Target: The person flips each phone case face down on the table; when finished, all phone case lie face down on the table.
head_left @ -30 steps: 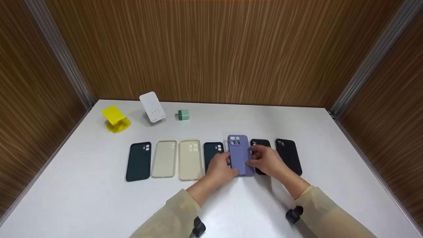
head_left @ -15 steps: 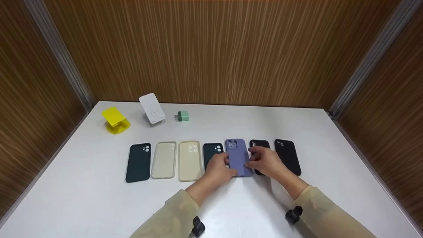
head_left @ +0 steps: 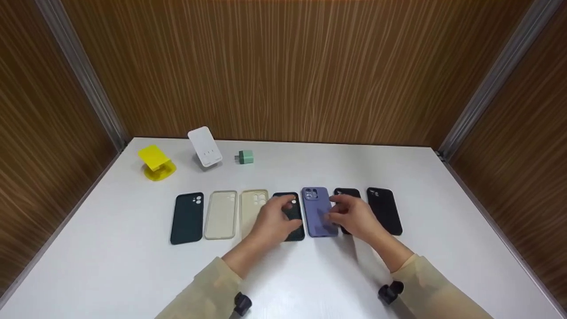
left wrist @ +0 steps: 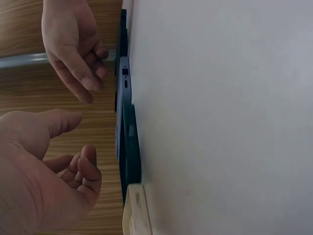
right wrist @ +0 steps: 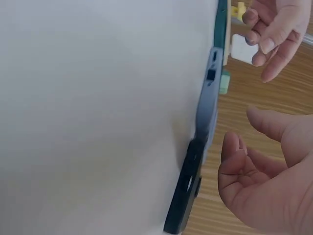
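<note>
A purple phone case (head_left: 315,212) lies flat in a row of cases on the white table (head_left: 110,266). My left hand (head_left: 283,212) hovers over the dark case (head_left: 297,230) to its left, fingers loosely curled and holding nothing. My right hand (head_left: 339,213) hangs over the black case (head_left: 347,192) to its right, also loose. In the left wrist view my left hand (left wrist: 80,137) is clear of the case edges (left wrist: 122,83). The right wrist view shows my right hand (right wrist: 242,128) off the purple case's edge (right wrist: 210,93).
Also in the row are a dark green case (head_left: 187,218), a clear case (head_left: 220,215), a beige case (head_left: 251,201) and a black case (head_left: 384,210). At the back left stand a yellow holder (head_left: 156,163), a white block (head_left: 204,147) and a green plug (head_left: 245,157). Wood walls enclose three sides.
Both hands held the purple case by its sides; now it lies flat in the row and both have let go. My left hand has moved left over the dark case.
</note>
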`<state>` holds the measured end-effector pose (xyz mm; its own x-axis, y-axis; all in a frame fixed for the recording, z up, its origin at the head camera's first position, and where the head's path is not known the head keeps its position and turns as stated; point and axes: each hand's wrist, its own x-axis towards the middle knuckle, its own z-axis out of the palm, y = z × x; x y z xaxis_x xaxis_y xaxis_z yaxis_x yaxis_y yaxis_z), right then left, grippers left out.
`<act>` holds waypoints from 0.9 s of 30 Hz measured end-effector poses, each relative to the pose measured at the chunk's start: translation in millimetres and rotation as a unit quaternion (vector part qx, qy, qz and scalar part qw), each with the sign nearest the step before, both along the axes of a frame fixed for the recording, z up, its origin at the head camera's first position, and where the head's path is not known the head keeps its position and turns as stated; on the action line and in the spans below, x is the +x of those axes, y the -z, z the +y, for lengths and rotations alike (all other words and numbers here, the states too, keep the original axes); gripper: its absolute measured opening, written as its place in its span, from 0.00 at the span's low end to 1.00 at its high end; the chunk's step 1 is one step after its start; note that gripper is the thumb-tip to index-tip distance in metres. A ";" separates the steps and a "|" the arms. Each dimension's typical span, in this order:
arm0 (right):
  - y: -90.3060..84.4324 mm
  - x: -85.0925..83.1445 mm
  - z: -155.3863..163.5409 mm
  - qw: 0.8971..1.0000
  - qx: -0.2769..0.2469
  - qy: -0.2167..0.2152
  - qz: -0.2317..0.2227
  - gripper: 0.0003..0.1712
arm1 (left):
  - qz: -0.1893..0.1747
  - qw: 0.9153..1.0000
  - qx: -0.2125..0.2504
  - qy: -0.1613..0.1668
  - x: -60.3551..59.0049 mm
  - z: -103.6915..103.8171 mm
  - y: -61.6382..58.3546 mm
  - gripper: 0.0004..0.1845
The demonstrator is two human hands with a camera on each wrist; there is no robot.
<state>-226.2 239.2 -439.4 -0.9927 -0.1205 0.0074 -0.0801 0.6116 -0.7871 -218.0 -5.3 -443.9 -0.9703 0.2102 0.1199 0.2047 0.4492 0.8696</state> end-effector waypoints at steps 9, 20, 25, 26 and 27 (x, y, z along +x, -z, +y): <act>1.7 4.8 -34.4 0.999 -0.038 -0.018 -0.005 0.30 | 0.023 0.998 -0.063 0.007 5.5 -38.9 7.1 0.34; 7.0 6.3 -56.3 0.997 -0.046 -0.049 -0.036 0.33 | 0.034 0.993 -0.093 0.059 0.0 -47.1 16.9 0.35; 9.7 6.1 -57.3 0.997 -0.035 -0.054 -0.037 0.34 | 0.048 0.993 -0.091 0.065 -2.5 -47.7 21.7 0.36; 10.2 6.2 -56.8 0.997 -0.034 -0.055 -0.035 0.34 | 0.049 0.993 -0.090 0.065 -2.7 -47.5 22.2 0.36; 10.6 6.3 -56.1 0.997 -0.033 -0.057 -0.033 0.34 | 0.048 0.993 -0.089 0.066 -2.9 -47.2 22.6 0.36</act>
<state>-219.9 183.1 -449.9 -0.9711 -0.2343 -0.0452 -0.0937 0.5486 -0.8308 -220.9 -52.5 -466.6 -0.9188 0.3605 0.1608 0.3506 0.5582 0.7520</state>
